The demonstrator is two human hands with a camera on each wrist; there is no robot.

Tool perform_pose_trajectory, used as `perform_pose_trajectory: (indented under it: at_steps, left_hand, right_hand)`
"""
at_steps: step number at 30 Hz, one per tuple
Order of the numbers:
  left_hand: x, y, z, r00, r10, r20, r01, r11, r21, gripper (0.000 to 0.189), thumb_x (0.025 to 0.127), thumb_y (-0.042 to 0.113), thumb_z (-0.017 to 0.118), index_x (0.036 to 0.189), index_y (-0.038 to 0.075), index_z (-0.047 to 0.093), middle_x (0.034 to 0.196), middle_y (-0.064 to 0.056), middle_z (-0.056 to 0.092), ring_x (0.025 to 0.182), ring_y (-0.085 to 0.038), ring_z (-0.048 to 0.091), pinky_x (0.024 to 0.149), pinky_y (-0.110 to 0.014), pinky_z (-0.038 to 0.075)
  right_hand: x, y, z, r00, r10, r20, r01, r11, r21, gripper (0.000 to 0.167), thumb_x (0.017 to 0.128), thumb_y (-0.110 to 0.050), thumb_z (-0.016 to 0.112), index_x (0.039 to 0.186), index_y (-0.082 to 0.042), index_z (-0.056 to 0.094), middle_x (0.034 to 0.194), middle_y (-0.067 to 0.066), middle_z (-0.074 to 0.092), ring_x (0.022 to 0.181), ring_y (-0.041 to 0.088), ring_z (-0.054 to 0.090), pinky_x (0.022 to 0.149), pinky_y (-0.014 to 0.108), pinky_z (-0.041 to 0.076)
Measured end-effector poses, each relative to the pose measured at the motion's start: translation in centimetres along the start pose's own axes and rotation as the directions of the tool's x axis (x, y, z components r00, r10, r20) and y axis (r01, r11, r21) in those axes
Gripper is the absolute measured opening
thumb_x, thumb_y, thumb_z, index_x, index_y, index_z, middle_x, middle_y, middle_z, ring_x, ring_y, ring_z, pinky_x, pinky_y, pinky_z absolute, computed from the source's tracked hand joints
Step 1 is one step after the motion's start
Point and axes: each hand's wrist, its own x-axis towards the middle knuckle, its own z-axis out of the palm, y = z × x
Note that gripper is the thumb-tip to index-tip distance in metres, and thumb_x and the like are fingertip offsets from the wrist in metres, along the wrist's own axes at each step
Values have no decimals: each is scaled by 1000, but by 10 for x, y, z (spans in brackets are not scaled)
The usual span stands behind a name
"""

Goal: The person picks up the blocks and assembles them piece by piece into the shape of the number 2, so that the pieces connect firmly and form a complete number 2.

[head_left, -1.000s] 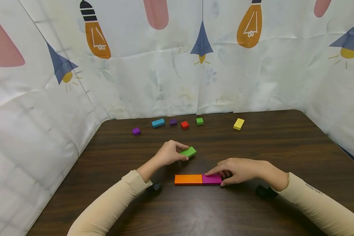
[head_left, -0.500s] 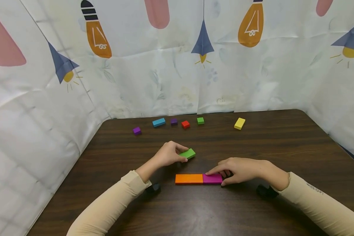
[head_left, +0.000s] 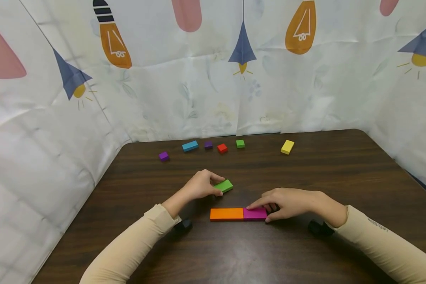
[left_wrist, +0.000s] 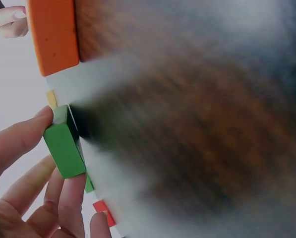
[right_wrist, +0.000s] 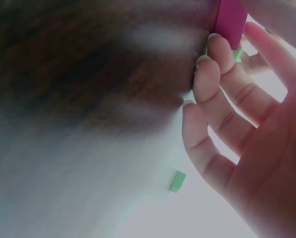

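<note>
My left hand (head_left: 200, 185) pinches a green block (head_left: 223, 185) between thumb and fingers, just beyond the orange block (head_left: 226, 214). In the left wrist view the green block (left_wrist: 66, 148) shows clearly at the fingertips, its underside facing the dark table. The orange block lies flat, end to end with a magenta block (head_left: 254, 214), forming one straight row. At the row's right end, my right hand (head_left: 287, 203) holds the magenta block, index fingertip at its far edge and thumb at its near right corner. The right wrist view shows the magenta block (right_wrist: 231, 25) partly hidden by the hand.
Along the table's far side lie a purple block (head_left: 164, 156), a blue block (head_left: 189, 146), a dark purple block (head_left: 208, 145), a red block (head_left: 222, 148), a small green block (head_left: 240, 144) and a yellow block (head_left: 287, 147). A patterned curtain (head_left: 206, 98) hangs behind the dark wooden table (head_left: 216, 256).
My left hand has shifted the green block slightly left and nearer to me. The right hand and the orange and magenta row have stayed put.
</note>
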Motion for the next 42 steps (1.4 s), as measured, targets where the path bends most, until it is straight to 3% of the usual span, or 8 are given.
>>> perform_pose_trajectory:
  at_steps: [8,14,25,30,37,42]
  left_hand:
    - [-2,0,-2,1000,14,3,-14,999,52,46,83,12,88,127,11,74,109,-4,75,96,-17,66,84,-35,54]
    - [-3,0,-2,1000,0,21,-2,997,78,47,82,13,88,127,10,74,109,-5,75,94,-17,66,82,-34,53]
    - [-1,8,0,998,21,54,-32,980,197,60,80,16,89,136,15,68,108,-5,75,93,-17,64,81,-36,50]
    - [1,9,0,995,14,95,-35,973,229,62,81,19,89,139,17,66,109,-5,72,91,-18,61,82,-37,49]
    - [2,6,-2,985,59,165,-91,978,190,48,94,22,77,139,12,64,84,0,58,68,-13,48,63,-25,38]
    - [3,3,-4,980,75,184,-104,982,156,47,97,18,73,142,8,61,80,0,55,64,-11,45,60,-24,36]
  right_hand:
    - [0,0,0,1000,-3,-3,3,1000,-1,49,98,-28,73,145,-24,60,94,-13,51,80,2,49,70,21,46]
    - [1,1,1,1000,-16,-7,16,1000,-3,49,98,-27,73,146,-23,60,93,-13,51,80,2,49,70,21,46]
    - [1,2,2,1000,-12,-6,12,1000,4,49,98,-27,73,145,-23,60,93,-12,51,79,2,49,69,21,45]
    - [0,1,3,1000,-14,-12,14,1000,4,49,97,-26,74,145,-23,61,93,-12,51,79,1,49,69,21,45]
    - [0,1,3,1000,-24,-17,24,1000,-2,49,98,-27,73,145,-24,60,93,-12,51,80,2,49,70,21,45]
    - [-1,0,2,1000,-18,-19,18,1000,-3,49,98,-28,73,145,-24,60,93,-13,51,80,1,49,70,21,45]
